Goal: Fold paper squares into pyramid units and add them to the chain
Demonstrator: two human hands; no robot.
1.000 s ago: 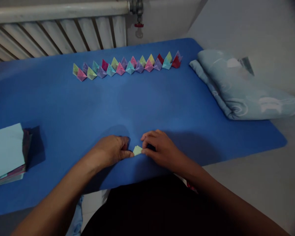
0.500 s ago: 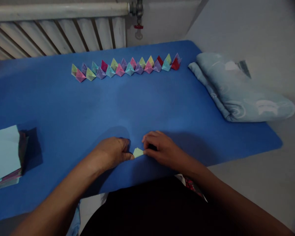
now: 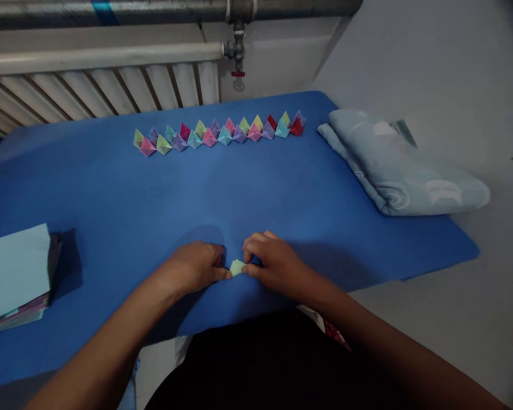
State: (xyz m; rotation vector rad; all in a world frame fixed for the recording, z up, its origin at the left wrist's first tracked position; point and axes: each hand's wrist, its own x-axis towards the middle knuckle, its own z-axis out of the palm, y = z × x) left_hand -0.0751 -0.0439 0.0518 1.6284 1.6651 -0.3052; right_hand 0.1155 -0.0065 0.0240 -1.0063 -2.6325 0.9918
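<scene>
Held folded green paper [image 3: 236, 267] by its 2 ends on blue tabletop [image 3: 256, 188], with left hand [image 3: 196, 263] and right hand [image 3: 274, 262] loosely curled.

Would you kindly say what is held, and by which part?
A pale-green folded paper, pinched or pressed: left hand at its left corner, right hand at its right.

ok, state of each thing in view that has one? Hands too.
Small pale-green paper piece: folded, between both thumbs
Left hand: thumb at the paper's left corner
Right hand: thumb at its right side, fingers curled
Small multicoloured folded-paper shapes: pointed tips up, two rows
Stack of coloured paper sheets: piled, pale-blue sheet on top
Grey-blue patterned cloth: folded
Red-handled metal valve: open or shut, can't tell
</scene>
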